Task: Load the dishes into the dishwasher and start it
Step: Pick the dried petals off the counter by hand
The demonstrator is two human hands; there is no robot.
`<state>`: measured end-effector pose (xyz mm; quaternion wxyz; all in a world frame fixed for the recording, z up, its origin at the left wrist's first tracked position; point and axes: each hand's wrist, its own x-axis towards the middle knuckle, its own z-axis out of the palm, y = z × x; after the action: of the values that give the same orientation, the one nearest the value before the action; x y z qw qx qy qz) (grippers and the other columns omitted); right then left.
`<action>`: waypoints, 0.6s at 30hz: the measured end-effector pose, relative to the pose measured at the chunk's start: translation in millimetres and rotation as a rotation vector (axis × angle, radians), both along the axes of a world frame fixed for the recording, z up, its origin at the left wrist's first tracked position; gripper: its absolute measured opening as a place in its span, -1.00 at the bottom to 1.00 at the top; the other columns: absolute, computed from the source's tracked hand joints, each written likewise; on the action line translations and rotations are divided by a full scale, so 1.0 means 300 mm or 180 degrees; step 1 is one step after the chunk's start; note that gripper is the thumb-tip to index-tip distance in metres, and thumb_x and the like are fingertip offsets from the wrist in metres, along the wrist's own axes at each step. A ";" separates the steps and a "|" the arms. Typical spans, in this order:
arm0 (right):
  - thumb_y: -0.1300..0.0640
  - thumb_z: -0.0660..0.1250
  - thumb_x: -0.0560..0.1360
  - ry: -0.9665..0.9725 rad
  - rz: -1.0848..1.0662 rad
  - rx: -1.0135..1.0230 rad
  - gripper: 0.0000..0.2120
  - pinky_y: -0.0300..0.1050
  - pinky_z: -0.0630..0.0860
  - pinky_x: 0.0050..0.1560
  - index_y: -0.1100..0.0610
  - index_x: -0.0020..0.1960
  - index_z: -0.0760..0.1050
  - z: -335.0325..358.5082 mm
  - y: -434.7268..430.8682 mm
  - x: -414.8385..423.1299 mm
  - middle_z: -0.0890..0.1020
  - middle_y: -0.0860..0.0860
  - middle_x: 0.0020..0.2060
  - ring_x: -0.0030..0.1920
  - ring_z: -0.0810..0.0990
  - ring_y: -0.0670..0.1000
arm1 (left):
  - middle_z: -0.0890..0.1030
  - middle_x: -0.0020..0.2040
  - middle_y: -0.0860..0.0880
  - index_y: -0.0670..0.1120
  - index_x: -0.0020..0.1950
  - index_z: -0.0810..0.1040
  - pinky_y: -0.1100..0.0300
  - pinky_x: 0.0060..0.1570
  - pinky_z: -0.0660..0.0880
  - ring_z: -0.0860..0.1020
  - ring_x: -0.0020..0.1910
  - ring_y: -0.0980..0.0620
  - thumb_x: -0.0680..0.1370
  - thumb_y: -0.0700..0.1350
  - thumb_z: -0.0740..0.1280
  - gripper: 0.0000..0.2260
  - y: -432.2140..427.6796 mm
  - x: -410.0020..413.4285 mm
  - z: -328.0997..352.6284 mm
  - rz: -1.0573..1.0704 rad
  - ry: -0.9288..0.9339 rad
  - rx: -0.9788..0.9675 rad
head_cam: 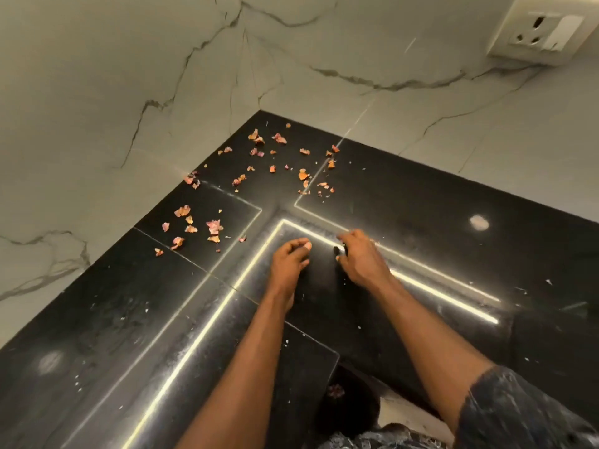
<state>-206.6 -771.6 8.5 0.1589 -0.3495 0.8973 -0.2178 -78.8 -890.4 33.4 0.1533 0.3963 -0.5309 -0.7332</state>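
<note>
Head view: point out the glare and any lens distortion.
Head view: bright L-shaped glare streaks across the black counter; two hazy round spots sit on it; wide-angle bending tilts the socket at top right.

L hand [289, 260] fingers curled | R hand [360, 259] fingers curled | both arms [421, 322] fwd

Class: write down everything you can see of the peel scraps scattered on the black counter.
The peel scraps are thin, dry-looking flakes, pinkish-orange, curled and torn, of mixed sizes. They lie loose and scattered on the black counter, in its corner below the marbled wall, mostly apart, a few bunched. Nothing covers them.
</note>
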 end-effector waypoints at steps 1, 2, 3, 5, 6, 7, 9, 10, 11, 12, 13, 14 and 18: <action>0.16 0.36 0.53 0.0044 -0.0029 -0.0028 -0.69 0.09 0.47 0.20 0.14 0.26 0.51 0.002 -0.038 -0.040 0.50 0.16 0.19 0.21 0.50 0.24 | 0.62 0.03 -0.09 -0.16 0.14 0.58 0.19 0.08 0.53 0.56 0.13 -0.04 0.62 -0.24 0.30 -0.87 -0.009 -0.024 -0.002 0.0248 0.0200 0.0421; 0.17 0.33 0.54 0.0097 -0.0052 -0.0040 -0.73 0.10 0.48 0.19 0.15 0.24 0.51 0.006 -0.077 -0.082 0.50 0.17 0.18 0.19 0.50 0.26 | 0.62 0.09 -0.13 -0.20 0.21 0.55 0.14 0.14 0.53 0.56 0.16 -0.08 0.62 -0.23 0.28 -0.81 -0.020 -0.045 -0.007 0.0468 0.0388 0.0796; 0.18 0.31 0.55 0.0176 -0.0049 -0.0014 -0.76 0.10 0.49 0.17 0.17 0.20 0.51 0.015 -0.117 -0.122 0.49 0.19 0.18 0.18 0.50 0.28 | 0.61 0.15 -0.19 -0.24 0.29 0.52 0.11 0.19 0.53 0.56 0.20 -0.11 0.63 -0.21 0.26 -0.74 -0.027 -0.060 -0.007 0.0645 0.0551 0.1108; 0.21 0.28 0.54 0.0359 0.0020 0.0063 -0.80 0.12 0.50 0.14 0.22 0.14 0.50 0.030 -0.209 -0.212 0.48 0.22 0.16 0.16 0.49 0.31 | 0.57 0.28 -0.25 -0.29 0.40 0.46 0.04 0.29 0.49 0.54 0.30 -0.15 0.64 -0.18 0.22 -0.65 -0.048 -0.089 -0.024 0.0942 0.0831 0.1599; 0.23 0.27 0.53 0.0408 0.0050 0.0080 -0.80 0.14 0.50 0.15 0.23 0.14 0.48 0.035 -0.257 -0.254 0.47 0.23 0.17 0.17 0.48 0.32 | 0.55 0.32 -0.26 -0.29 0.42 0.44 0.01 0.33 0.47 0.53 0.33 -0.16 0.65 -0.16 0.21 -0.63 -0.057 -0.100 -0.034 0.1057 0.0940 0.1787; 0.24 0.26 0.53 0.0423 0.0074 0.0116 -0.77 0.16 0.50 0.17 0.24 0.17 0.46 0.043 -0.301 -0.291 0.46 0.24 0.20 0.19 0.46 0.33 | 0.54 0.33 -0.25 -0.29 0.43 0.44 -0.01 0.36 0.44 0.52 0.34 -0.17 0.65 -0.15 0.21 -0.62 -0.062 -0.108 -0.040 0.1142 0.1019 0.1936; 0.21 0.29 0.54 0.0375 0.0172 0.0260 -0.67 0.18 0.46 0.25 0.24 0.29 0.42 0.047 -0.377 -0.348 0.43 0.22 0.28 0.28 0.42 0.32 | 0.55 0.33 -0.26 -0.28 0.42 0.45 -0.04 0.40 0.41 0.54 0.33 -0.16 0.64 -0.13 0.21 -0.61 -0.065 -0.120 -0.050 0.1269 0.1067 0.2107; 0.18 0.32 0.55 0.0366 0.0214 0.0338 -0.63 0.17 0.44 0.28 0.23 0.33 0.41 0.046 -0.407 -0.369 0.42 0.21 0.31 0.30 0.40 0.31 | 0.55 0.33 -0.27 -0.28 0.42 0.45 -0.04 0.40 0.41 0.54 0.32 -0.16 0.64 -0.12 0.22 -0.61 -0.061 -0.125 -0.053 0.1310 0.1070 0.2147; 0.14 0.35 0.56 0.0368 0.0259 0.0403 -0.63 0.17 0.43 0.28 0.22 0.32 0.42 0.039 -0.434 -0.383 0.42 0.20 0.31 0.31 0.40 0.30 | 0.56 0.32 -0.27 -0.29 0.41 0.46 -0.04 0.39 0.41 0.55 0.32 -0.17 0.64 -0.11 0.23 -0.61 -0.060 -0.131 -0.055 0.1341 0.1056 0.2173; 0.11 0.37 0.56 0.0414 0.0288 0.0433 -0.64 0.16 0.43 0.27 0.22 0.29 0.43 0.033 -0.450 -0.391 0.43 0.19 0.29 0.30 0.40 0.29 | 0.56 0.31 -0.28 -0.29 0.40 0.47 -0.05 0.39 0.42 0.55 0.31 -0.17 0.63 -0.10 0.23 -0.61 -0.060 -0.135 -0.058 0.1363 0.1038 0.2204; 0.09 0.39 0.55 0.0490 0.0340 0.0443 -0.66 0.16 0.44 0.24 0.21 0.25 0.46 0.024 -0.457 -0.396 0.45 0.17 0.26 0.28 0.41 0.28 | 0.57 0.31 -0.28 -0.29 0.39 0.48 -0.05 0.38 0.43 0.55 0.30 -0.17 0.63 -0.10 0.24 -0.61 -0.061 -0.141 -0.059 0.1373 0.1030 0.2236; 0.07 0.40 0.55 0.0553 0.0397 0.0416 -0.69 0.15 0.46 0.19 0.20 0.21 0.48 0.015 -0.462 -0.401 0.47 0.15 0.22 0.25 0.42 0.26 | 0.57 0.30 -0.28 -0.29 0.38 0.48 -0.05 0.38 0.43 0.56 0.30 -0.17 0.63 -0.09 0.25 -0.61 -0.070 -0.152 -0.061 0.1382 0.1043 0.2258; 0.07 0.17 0.49 0.0632 0.0412 0.0178 -0.86 -0.02 0.38 -0.11 0.04 -0.11 0.50 -0.010 -0.445 -0.415 0.56 0.06 -0.05 0.02 0.53 0.19 | 0.57 0.30 -0.28 -0.29 0.37 0.49 -0.05 0.39 0.42 0.55 0.30 -0.18 0.63 -0.08 0.25 -0.62 -0.095 -0.187 -0.073 0.1482 0.1112 0.2292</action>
<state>-331.0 -905.1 5.7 0.0925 -0.4220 0.8899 -0.1463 -134.8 -918.7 11.4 0.2537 0.4034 -0.1056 -0.8728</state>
